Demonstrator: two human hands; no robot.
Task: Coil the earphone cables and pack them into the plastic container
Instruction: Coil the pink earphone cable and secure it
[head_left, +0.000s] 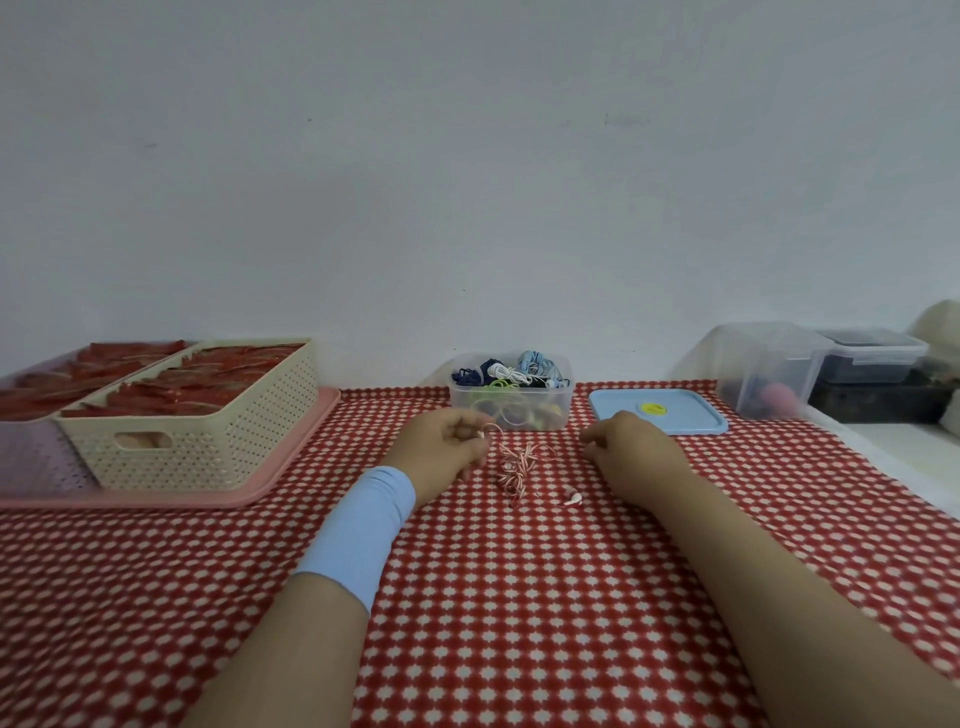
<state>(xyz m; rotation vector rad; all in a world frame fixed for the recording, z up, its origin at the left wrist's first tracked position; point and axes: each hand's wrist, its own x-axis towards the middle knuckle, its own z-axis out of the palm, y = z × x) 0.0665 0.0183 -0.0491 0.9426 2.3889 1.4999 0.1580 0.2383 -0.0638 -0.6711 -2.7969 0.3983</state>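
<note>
Left hand (441, 444): pinches one end of the earphone cable (514, 467) between thumb and fingertips.
Right hand (631, 441): fingers loosely curled, holding nothing, resting on the worktop (519, 597) just right of the cable.
Earphone cable: red-and-white striped, loosely tangled on the worktop between the hands; one earbud (573, 500) lies near the right wrist.
Plastic container (511, 410): uncovered, behind the hands, holding coiled cables (506, 375).
Lid (675, 418): blue, flat, just right of the container.

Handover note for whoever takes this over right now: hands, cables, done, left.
Left hand pinches one end of the striped earphone cable.
Right hand is loosely curled, holding nothing.
The cable lies tangled on the tablecloth, one earbud loose beside it.
Plastic container is open, several coiled cables already inside; blue lid lies to its right.
Left: coil this cable, pack it.
</note>
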